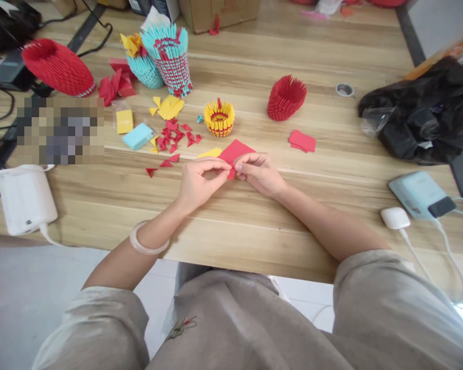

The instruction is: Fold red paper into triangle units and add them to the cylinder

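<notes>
Pinched between both hands above the middle of the table (332, 133), nearer its front edge: a small red paper piece (231, 172). Left hand (198, 182) and right hand (260, 173) together, fingertips meeting on it from either side, equally near. Just behind the fingers, a flat red sheet (235, 150) (long axis of the pinched piece hidden).
</notes>
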`<state>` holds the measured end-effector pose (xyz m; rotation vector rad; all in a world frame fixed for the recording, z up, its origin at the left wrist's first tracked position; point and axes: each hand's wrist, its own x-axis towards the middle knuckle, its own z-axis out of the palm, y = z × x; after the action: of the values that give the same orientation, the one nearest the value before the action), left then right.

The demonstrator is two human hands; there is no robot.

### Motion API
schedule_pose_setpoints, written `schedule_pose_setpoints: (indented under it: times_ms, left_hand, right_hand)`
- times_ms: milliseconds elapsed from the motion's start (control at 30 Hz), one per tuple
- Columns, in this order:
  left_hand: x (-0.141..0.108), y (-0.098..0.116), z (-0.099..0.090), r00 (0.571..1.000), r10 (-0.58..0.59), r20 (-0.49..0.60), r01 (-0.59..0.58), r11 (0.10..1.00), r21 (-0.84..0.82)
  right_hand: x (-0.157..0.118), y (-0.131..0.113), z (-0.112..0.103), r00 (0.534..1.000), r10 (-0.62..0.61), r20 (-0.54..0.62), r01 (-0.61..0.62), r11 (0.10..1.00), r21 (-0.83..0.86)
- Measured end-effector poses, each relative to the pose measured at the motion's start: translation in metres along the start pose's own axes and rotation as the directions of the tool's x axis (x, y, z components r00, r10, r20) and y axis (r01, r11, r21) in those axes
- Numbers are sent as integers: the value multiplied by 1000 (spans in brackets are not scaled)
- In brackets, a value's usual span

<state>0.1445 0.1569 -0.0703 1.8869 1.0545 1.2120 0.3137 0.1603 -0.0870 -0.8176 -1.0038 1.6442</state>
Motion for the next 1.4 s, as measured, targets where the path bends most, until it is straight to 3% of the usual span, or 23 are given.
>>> schedule_pose_setpoints:
  times_ms: [233,400,567,733,1000,1400]
  left_hand:
    - [0,-3,-1,993,41,107,-39,999,-22]
    - [4,-5,-1,995,-97,-4,95,983,-156]
    - [6,-6,0,983,-174,-64,154,957,-245]
    - [5,-6,0,987,-124,-99,101,972,-213]
    - [2,-3,-1,997,-49,-67,41,993,-113]
    - [2,-3,0,998,-32,-48,27,995,-91]
  right_hand:
    - [2,6,-6,998,-57,5,57,991,-122]
    - [2,6,-5,999,-19,-27,17,997,-73]
    - [2,8,-7,997,-56,47,59,996,-65]
    - [3,10,-8,997,-62,39,65,995,-81]
    - [1,10,-9,996,-74,55,83,978,-193]
    - [0,7,-5,992,-123,-10,118,967,-225]
